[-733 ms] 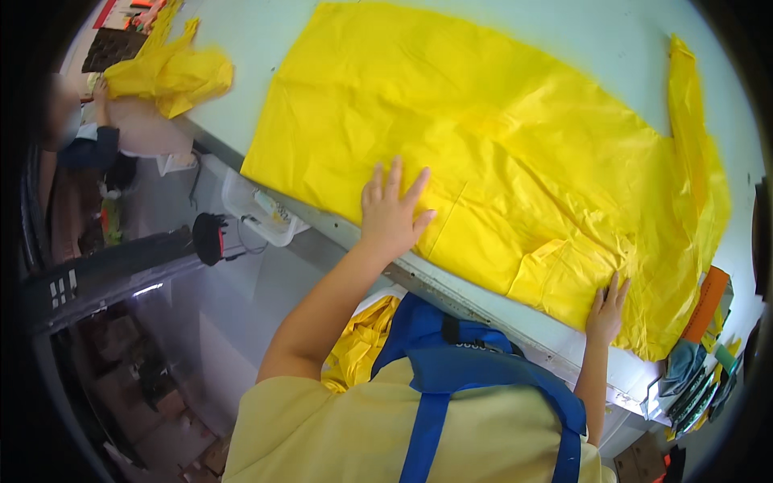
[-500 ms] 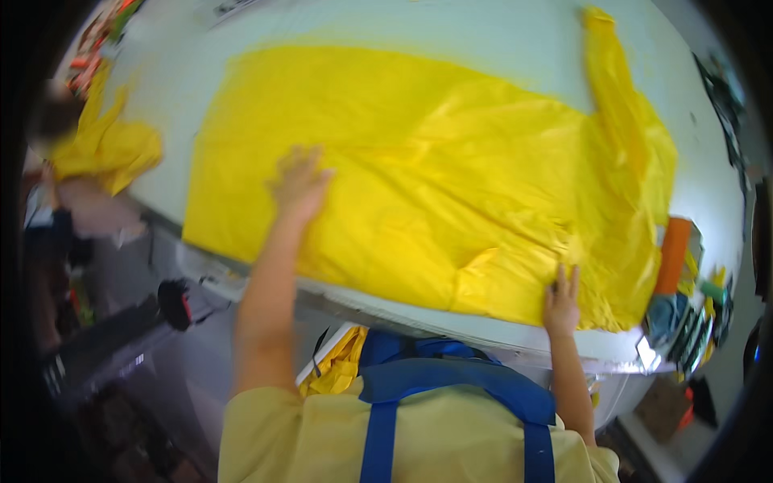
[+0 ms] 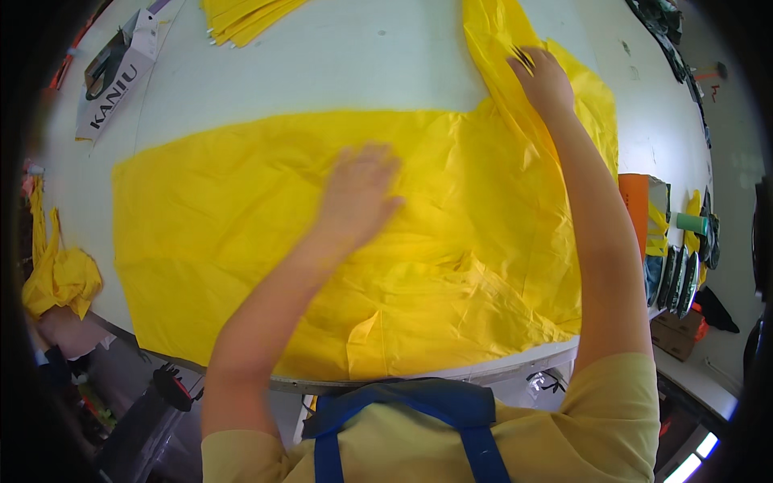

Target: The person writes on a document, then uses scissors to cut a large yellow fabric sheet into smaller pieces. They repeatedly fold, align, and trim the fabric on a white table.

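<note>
A large yellow garment [image 3: 233,209] of shiny, raincoat-like cloth lies spread and creased on the white table, one sleeve [image 3: 491,48] running away from me at the far right. My left hand [image 3: 358,193] is over its middle, fingers stretched out and blurred by motion; whether it touches the cloth I cannot tell. My right hand [image 3: 549,84] reaches far forward to the sleeve, fingers bent. A small dark thing with thin prongs [image 3: 523,58] shows at its fingertips, its kind unclear. The hand hides part of the sleeve.
On the white table [image 3: 354,72] lie folded yellow pieces [image 3: 250,16] at the far edge and a white printed box [image 3: 121,80] at far left. An orange box [image 3: 634,209] and dark packets [image 3: 680,278] stand at right. A yellow bundle [image 3: 68,278] hangs at the left edge.
My right hand has gone from the garment's near edge up to the sleeve. My left hand is further right over the cloth. The view has shifted, showing more of the table's far side.
</note>
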The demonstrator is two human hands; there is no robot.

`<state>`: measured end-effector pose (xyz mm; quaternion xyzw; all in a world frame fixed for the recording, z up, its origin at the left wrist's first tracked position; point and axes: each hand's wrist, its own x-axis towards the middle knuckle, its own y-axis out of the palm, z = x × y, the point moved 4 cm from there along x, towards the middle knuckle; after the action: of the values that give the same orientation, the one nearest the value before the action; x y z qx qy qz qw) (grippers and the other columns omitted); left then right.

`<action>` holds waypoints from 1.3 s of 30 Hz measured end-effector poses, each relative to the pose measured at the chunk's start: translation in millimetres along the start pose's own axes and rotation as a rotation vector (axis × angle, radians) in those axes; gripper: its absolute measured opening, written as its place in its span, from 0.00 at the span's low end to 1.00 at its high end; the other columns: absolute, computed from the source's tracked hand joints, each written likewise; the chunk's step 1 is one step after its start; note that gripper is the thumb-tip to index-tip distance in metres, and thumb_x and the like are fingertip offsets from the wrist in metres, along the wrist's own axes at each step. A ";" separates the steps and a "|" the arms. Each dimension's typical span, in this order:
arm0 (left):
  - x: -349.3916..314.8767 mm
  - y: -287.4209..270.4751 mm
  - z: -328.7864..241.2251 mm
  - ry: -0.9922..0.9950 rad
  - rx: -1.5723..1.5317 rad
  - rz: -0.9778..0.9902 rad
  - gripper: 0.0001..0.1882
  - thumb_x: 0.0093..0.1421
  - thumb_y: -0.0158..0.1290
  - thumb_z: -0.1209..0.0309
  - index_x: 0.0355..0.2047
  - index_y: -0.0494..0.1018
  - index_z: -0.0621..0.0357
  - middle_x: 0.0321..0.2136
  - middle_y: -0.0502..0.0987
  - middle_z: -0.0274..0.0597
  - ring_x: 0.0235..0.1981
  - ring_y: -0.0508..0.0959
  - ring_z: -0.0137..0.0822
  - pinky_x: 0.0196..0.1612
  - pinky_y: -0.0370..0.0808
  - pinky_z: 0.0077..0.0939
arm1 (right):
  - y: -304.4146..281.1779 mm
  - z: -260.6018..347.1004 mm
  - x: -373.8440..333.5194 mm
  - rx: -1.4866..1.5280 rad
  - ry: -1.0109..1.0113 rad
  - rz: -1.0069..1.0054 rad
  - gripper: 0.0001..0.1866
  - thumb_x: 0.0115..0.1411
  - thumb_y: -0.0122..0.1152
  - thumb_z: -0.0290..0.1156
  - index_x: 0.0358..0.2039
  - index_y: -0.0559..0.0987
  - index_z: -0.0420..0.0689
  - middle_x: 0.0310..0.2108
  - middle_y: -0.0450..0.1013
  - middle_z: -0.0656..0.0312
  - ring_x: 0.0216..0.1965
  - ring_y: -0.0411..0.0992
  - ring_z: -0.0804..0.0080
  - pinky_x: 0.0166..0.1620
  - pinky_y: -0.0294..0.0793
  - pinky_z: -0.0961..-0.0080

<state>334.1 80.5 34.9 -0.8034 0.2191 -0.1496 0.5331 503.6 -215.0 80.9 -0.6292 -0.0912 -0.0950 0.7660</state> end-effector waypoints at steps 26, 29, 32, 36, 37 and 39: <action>-73.3 -47.0 -37.7 0.172 -0.516 -0.211 0.18 0.52 0.58 0.72 0.45 0.73 0.57 0.42 0.76 0.42 0.45 0.75 0.44 0.52 0.68 0.36 | -59.0 -26.5 -143.9 0.478 0.301 0.103 0.09 0.58 0.55 0.27 0.39 0.77 0.41 0.34 0.76 0.54 0.32 0.76 0.65 0.37 0.74 0.73; -80.0 -83.9 29.8 -0.174 -0.012 -0.399 0.34 0.49 0.56 0.77 0.58 0.58 0.58 0.56 0.63 0.51 0.59 0.61 0.50 0.61 0.57 0.42 | -34.4 -143.7 -143.3 -0.013 0.422 0.195 0.18 0.58 0.57 0.35 0.48 0.72 0.43 0.41 0.74 0.51 0.43 0.73 0.56 0.45 0.71 0.68; -73.8 -89.6 102.4 -0.416 0.218 -0.212 0.47 0.44 0.58 0.75 0.64 0.47 0.54 0.57 0.60 0.55 0.59 0.57 0.56 0.61 0.54 0.45 | -39.6 -116.3 -154.2 -0.352 0.130 -0.058 0.25 0.54 0.61 0.34 0.54 0.68 0.46 0.46 0.71 0.51 0.50 0.68 0.55 0.51 0.67 0.68; -124.9 -92.1 213.1 -0.949 -0.183 -0.196 0.45 0.47 0.59 0.70 0.63 0.48 0.56 0.50 0.68 0.50 0.54 0.66 0.45 0.57 0.61 0.35 | -67.8 -39.5 -175.3 0.560 0.082 0.450 0.29 0.48 0.62 0.27 0.54 0.68 0.48 0.45 0.70 0.52 0.52 0.65 0.56 0.54 0.64 0.71; -134.0 -89.3 208.2 -1.116 -0.624 -0.182 0.42 0.49 0.59 0.69 0.62 0.52 0.57 0.48 0.70 0.47 0.50 0.70 0.40 0.54 0.64 0.29 | -72.5 -36.9 -186.2 0.465 0.049 0.447 0.28 0.47 0.61 0.25 0.52 0.70 0.47 0.43 0.71 0.53 0.50 0.67 0.55 0.52 0.66 0.72; -145.4 -94.9 211.5 -1.100 -0.618 -0.100 0.33 0.51 0.58 0.69 0.56 0.59 0.60 0.43 0.72 0.42 0.43 0.72 0.34 0.47 0.67 0.23 | -74.1 -50.4 -196.6 0.366 -0.003 0.313 0.23 0.45 0.58 0.20 0.45 0.73 0.45 0.39 0.71 0.54 0.45 0.68 0.54 0.48 0.68 0.72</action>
<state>327.7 354.0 39.6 -0.8889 -0.0918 0.3307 0.3035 295.6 -272.5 90.4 -0.4866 -0.0095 0.0438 0.8725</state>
